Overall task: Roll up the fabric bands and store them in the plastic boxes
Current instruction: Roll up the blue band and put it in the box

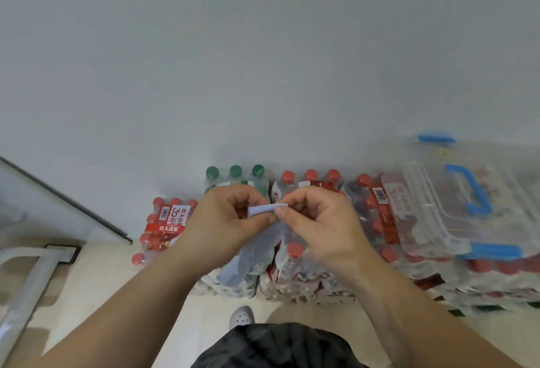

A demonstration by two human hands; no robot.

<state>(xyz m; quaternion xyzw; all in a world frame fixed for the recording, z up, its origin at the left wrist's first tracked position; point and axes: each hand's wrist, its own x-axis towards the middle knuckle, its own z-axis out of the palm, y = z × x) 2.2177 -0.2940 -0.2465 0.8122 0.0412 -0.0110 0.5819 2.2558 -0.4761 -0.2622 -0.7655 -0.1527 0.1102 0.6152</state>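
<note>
A pale blue fabric band (257,248) hangs between my hands in front of my chest. Its top end is folded into a short flat start of a roll. My left hand (230,221) pinches that folded end from the left, fingers curled. From the right, my right hand (318,221) pinches the same end between thumb and forefinger. The loose tail drops down over the bottle packs. A clear plastic box (455,207) with a blue handle and blue clips sits at the right on top of bottle packs, its lid on.
Shrink-wrapped packs of red-capped water bottles (166,227) and one green-capped pack (236,177) stand on the floor against the white wall. A white metal frame (35,274) stands at the left. My shoe (241,316) and dark shorts show at the bottom.
</note>
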